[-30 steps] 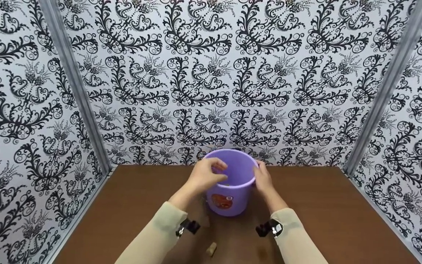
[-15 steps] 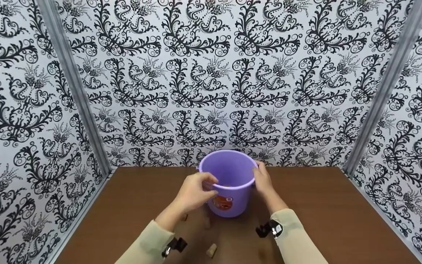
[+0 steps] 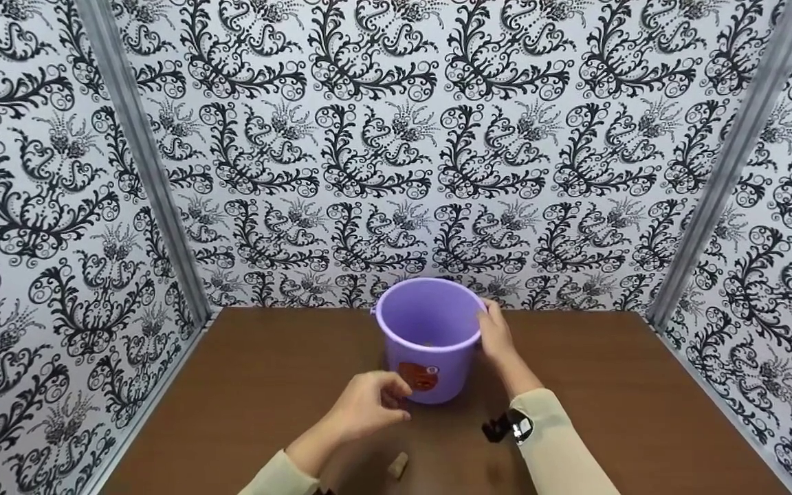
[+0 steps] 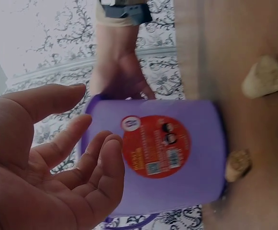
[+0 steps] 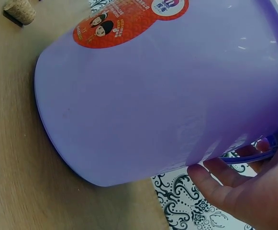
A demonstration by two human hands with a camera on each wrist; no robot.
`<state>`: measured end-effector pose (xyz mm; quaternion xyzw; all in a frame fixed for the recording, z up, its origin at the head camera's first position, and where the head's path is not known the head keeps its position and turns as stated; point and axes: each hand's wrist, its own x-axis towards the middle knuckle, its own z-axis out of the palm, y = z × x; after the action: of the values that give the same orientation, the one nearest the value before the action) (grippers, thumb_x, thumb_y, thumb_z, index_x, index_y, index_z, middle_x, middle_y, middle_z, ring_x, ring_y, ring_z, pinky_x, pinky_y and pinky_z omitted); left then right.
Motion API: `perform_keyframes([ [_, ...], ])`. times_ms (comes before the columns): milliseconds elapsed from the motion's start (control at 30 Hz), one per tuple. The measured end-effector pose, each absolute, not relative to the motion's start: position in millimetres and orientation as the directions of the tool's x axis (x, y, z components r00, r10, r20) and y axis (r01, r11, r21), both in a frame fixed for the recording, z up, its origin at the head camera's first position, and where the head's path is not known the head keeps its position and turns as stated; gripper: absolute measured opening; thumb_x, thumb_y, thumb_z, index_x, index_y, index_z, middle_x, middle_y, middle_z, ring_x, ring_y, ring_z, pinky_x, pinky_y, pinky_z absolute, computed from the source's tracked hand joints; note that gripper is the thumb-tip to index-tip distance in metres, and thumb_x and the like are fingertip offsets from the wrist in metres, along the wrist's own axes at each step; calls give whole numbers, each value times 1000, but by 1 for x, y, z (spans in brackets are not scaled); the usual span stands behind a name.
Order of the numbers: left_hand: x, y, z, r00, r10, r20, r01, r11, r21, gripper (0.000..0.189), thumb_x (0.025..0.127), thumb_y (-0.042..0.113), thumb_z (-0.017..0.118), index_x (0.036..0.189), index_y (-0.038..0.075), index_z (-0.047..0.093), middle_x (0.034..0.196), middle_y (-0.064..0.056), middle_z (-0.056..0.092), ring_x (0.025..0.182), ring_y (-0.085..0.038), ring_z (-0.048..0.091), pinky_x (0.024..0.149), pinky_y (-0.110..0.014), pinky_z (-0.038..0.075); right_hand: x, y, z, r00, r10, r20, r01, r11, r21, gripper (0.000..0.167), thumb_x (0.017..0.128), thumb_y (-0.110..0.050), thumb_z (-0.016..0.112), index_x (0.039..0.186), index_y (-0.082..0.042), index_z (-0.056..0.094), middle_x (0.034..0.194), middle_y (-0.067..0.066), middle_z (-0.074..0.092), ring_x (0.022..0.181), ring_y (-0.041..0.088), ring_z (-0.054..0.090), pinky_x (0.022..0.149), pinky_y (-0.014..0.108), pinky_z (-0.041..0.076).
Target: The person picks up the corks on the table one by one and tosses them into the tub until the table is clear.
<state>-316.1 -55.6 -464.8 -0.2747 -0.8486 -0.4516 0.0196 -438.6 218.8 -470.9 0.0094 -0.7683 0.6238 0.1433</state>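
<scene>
A purple plastic bucket (image 3: 437, 375) with an orange-red label (image 4: 156, 146) stands upright on the brown table. My right hand (image 3: 496, 330) grips it at the right side of the rim, beside the purple handle (image 5: 251, 155). In front of the bucket is my left hand (image 3: 368, 407), holding nothing, its fingers loosely bent and the thumb apart from them. Below that hand a cork stopper (image 3: 398, 465) lies on the table. The left wrist view has one cork (image 4: 263, 77) out on the wood and another cork (image 4: 238, 164) close by the bucket's base. Something small and brownish shows at the bucket's bottom.
Behind the table (image 3: 279, 357) rises a white wall (image 3: 396, 172) with black scroll patterns. Similar panels flank both sides, joined by grey metal posts (image 3: 141, 151). Each wrist wears a small dark camera, the right camera (image 3: 499, 427) showing in the head view.
My left hand has come out from over the bucket's mouth, past the rim, and down in front toward the table. The right hand has kept its grip on the rim.
</scene>
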Motion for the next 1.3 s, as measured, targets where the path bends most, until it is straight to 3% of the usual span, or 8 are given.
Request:
perform_keyframes([
  [233, -303, -53, -479, -850, 461, 256, 497, 537, 682, 26, 72, 9, 85, 96, 14, 76, 83, 6, 70, 76, -1, 59, 71, -22, 53, -439, 220, -471, -964, 173, 205, -159, 247, -956, 45, 108, -20, 40, 149, -6, 51, 154, 27, 54, 136, 44, 53, 117, 54, 38],
  [433, -296, -52, -487, -850, 468, 241, 496, 559, 664, 27, 71, 10, 88, 94, 17, 75, 82, 10, 66, 77, -7, 63, 69, -21, 51, -439, 221, -470, -965, 168, 202, -162, 223, -961, 45, 108, -21, 40, 149, -7, 52, 153, 27, 54, 136, 45, 53, 117, 55, 38],
  [567, -294, -50, -496, -858, 469, 209, 472, 560, 681, 28, 70, 9, 88, 94, 17, 75, 81, 9, 67, 76, -5, 62, 69, -20, 52, -439, 221, -471, -966, 163, 203, -169, 201, -965, 45, 109, -20, 40, 150, -6, 51, 153, 29, 53, 135, 46, 53, 115, 53, 39],
  [833, -290, -49, -514, -868, 460, 184, 447, 567, 692, 30, 70, 8, 88, 97, 8, 76, 86, -7, 76, 75, -7, 67, 68, -21, 53, -437, 219, -471, -966, 156, 206, -177, 178, -968, 43, 110, -19, 39, 149, -4, 51, 151, 30, 54, 133, 46, 54, 110, 47, 42],
  [1133, -291, -50, -522, -876, 452, 167, 420, 549, 723, 30, 70, 8, 88, 97, 9, 75, 91, -4, 78, 79, -8, 73, 72, -23, 56, -436, 218, -470, -962, 147, 228, -202, 175, -964, 43, 110, -18, 39, 149, -2, 50, 151, 31, 54, 133, 46, 54, 108, 44, 42],
  [1300, -288, -47, -529, -872, 467, 146, 419, 558, 717, 29, 68, 10, 88, 94, 12, 76, 84, 3, 75, 76, -4, 66, 70, -23, 53, -435, 221, -473, -963, 139, 232, -210, 158, -965, 43, 110, -15, 39, 150, 0, 48, 150, 31, 54, 132, 45, 54, 102, 37, 42],
])
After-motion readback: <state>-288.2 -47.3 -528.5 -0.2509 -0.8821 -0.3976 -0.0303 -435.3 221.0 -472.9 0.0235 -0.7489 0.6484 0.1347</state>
